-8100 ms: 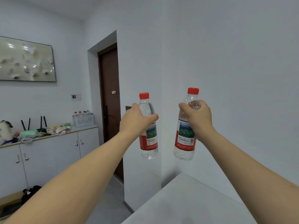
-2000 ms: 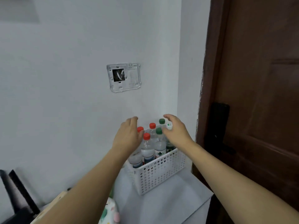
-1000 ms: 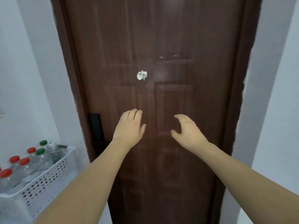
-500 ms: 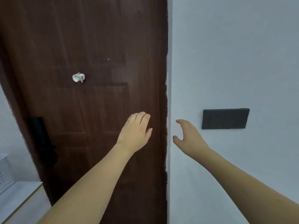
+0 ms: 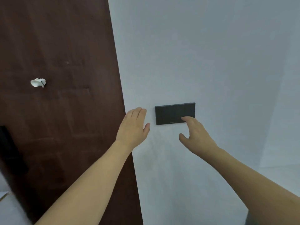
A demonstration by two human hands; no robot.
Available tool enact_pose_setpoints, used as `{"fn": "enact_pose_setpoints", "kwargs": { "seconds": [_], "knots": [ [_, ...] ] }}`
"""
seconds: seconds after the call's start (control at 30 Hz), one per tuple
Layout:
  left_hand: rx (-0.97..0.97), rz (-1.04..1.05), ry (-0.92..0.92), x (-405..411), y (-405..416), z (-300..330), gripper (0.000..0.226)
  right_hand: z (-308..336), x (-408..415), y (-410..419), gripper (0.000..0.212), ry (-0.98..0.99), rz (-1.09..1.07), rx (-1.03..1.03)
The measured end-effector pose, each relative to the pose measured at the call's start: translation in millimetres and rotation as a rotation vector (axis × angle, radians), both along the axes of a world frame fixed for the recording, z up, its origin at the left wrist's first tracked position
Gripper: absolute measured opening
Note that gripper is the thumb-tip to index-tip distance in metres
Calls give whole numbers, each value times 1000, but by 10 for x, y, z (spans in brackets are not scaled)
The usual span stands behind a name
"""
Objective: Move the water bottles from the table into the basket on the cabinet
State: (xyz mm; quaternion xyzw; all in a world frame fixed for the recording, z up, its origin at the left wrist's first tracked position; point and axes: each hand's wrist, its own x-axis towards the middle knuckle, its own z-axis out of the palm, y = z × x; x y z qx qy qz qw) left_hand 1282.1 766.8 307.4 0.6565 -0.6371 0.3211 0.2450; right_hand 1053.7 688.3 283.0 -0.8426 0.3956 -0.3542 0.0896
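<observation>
Two bare forearms reach up from the bottom of the view, nearest the camera, and both end in empty hands. The left hand (image 5: 133, 127) is held flat with its fingers together and the thumb slightly out, nothing in it. The right hand (image 5: 195, 134) is loosely spread, fingers and thumb apart in a shallow curve, also holding nothing. Neither hand can be said to touch the wall behind; they appear to hang in front of it.

Beyond the hands stands a pale, plain painted wall (image 5: 211, 54) with a flat black rectangular wall plate (image 5: 174, 113) mounted on it; the right hand's fingertips overlap the plate's lower edge in the picture. To the left is a dark brown wooden panelled door (image 5: 56, 78), bearing a small white plastic hook (image 5: 38, 82) and, at the left edge, part of a black lock fitting (image 5: 9, 151).

No water bottles, basket or table appear anywhere in view; only a pale corner at the bottom left (image 5: 6, 208) may be the cabinet top, though that is uncertain. With both hands free and facing wall and door, the step in hand looks like travel between cabinet and table. If bottles remain on the table, the next move calls for turning until it comes into sight, then closing each hand round a bottle's body.
</observation>
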Motion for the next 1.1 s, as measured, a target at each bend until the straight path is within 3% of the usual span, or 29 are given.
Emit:
{"fn": "enact_pose_setpoints", "kwargs": {
  "seconds": [0.17,0.43,0.77,1.1],
  "knots": [
    [1,-9,136,-1074,-221,-145,53,-55,-886,-287,61,3,59,24],
    [46,55,39,-1979,-334,-60,50,80,-1774,-667,61,29,111,49],
    [70,-15,35,-3042,-972,-45,47,42,-2802,-1155,59,4,106,48],
    [63,66,83,-4648,-1729,-84,49,9,-4541,-2038,57,12,148,25]
  ]
}}
